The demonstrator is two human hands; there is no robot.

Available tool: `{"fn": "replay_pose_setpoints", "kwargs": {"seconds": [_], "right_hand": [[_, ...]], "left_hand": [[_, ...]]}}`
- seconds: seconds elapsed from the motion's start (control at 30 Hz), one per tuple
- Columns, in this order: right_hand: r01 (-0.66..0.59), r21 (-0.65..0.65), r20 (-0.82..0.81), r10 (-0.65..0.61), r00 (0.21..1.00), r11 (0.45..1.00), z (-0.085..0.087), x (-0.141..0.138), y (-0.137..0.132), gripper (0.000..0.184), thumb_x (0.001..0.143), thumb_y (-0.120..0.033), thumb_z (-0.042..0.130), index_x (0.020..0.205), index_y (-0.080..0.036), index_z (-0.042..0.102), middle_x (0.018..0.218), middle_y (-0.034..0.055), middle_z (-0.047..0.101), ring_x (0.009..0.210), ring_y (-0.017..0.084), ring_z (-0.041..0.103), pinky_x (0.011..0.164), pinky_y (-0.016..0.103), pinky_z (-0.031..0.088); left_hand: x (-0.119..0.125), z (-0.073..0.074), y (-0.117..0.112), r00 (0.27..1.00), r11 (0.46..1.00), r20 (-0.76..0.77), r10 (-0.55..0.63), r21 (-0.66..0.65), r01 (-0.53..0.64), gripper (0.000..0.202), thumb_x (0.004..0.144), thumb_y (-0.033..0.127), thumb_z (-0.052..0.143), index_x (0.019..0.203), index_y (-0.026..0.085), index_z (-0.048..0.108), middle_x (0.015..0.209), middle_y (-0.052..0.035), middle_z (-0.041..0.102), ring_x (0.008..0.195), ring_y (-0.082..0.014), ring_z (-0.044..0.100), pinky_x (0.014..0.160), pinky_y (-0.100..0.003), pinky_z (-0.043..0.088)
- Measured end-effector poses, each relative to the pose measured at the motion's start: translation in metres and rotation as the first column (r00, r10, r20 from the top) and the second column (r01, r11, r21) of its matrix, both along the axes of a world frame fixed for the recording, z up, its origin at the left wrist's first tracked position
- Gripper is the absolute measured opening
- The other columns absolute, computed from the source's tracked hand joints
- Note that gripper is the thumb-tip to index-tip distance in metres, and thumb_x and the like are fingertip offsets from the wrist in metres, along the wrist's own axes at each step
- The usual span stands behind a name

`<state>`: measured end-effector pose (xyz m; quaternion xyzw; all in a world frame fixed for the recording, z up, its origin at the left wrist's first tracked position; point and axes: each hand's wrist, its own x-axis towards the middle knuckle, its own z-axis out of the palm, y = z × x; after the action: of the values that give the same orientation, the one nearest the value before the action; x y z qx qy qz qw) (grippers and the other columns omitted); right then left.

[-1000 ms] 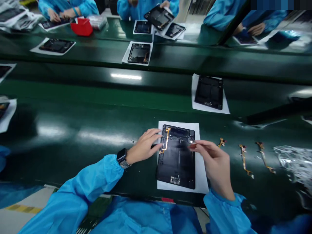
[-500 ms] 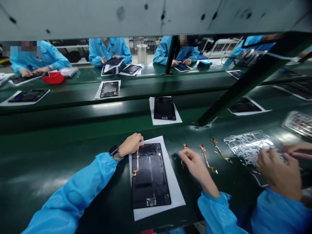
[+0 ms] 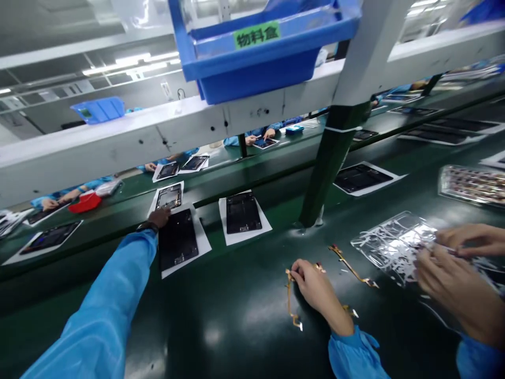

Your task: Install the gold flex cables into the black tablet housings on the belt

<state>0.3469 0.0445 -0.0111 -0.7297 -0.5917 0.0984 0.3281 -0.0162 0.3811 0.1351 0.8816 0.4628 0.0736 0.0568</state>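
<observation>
My left hand [image 3: 160,216] is stretched far out and rests on the top edge of a black tablet back [image 3: 177,239] lying on a white sheet [image 3: 204,243] on the green belt. Its fingers curl over that edge. My right hand [image 3: 314,286] lies near me on the green bench [image 3: 221,316], fingers closed over gold flex cables; one cable [image 3: 290,302] shows at its left, another [image 3: 352,269] lies to its right. Whether a cable is pinched between the fingers is hidden.
A second tablet back on paper [image 3: 242,213] lies beside the first, more further along. A green post [image 3: 329,163] stands on the bench. A blue bin [image 3: 260,58] sits on the shelf above. A co-worker's hands [image 3: 457,273] handle a clear plastic tray [image 3: 394,242] at right.
My left hand has pushed the tablet and its sheet away onto the belt, arm now extended. My right hand moved from the tablet to the flex cables. The camera tilted up.
</observation>
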Motion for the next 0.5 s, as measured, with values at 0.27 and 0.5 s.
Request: {"fn": "replay_pose_setpoints", "kwargs": {"seconds": [0.27,0.5], "right_hand": [[0.026,-0.011,-0.281,-0.028,0.959,1.0,0.004,0.004,0.002,0.015,0.087,-0.031,0.05,0.08,-0.021,0.058,0.072,0.0023,0.067,0.064,0.019,0.062,0.059,0.029,0.043],[0.018,0.001,-0.438,-0.015,0.899,1.0,0.006,0.001,0.002,0.024,0.083,-0.04,0.057,0.089,-0.018,0.064,0.068,0.0027,0.067,0.057,0.018,0.06,0.056,0.029,0.043]], "left_hand": [[0.113,-0.071,-0.053,0.92,0.943,-0.206,-0.333,-0.047,0.33,0.031,0.088,0.04,0.062,0.105,0.014,0.063,0.111,-0.0081,0.063,0.107,-0.023,0.058,0.097,-0.034,0.045],[0.168,-0.095,-0.099,0.822,0.895,-0.369,-0.434,-0.071,0.441,0.021,0.081,0.021,0.063,0.098,0.009,0.06,0.103,-0.0176,0.065,0.098,-0.0297,0.063,0.087,-0.04,0.049]]}}
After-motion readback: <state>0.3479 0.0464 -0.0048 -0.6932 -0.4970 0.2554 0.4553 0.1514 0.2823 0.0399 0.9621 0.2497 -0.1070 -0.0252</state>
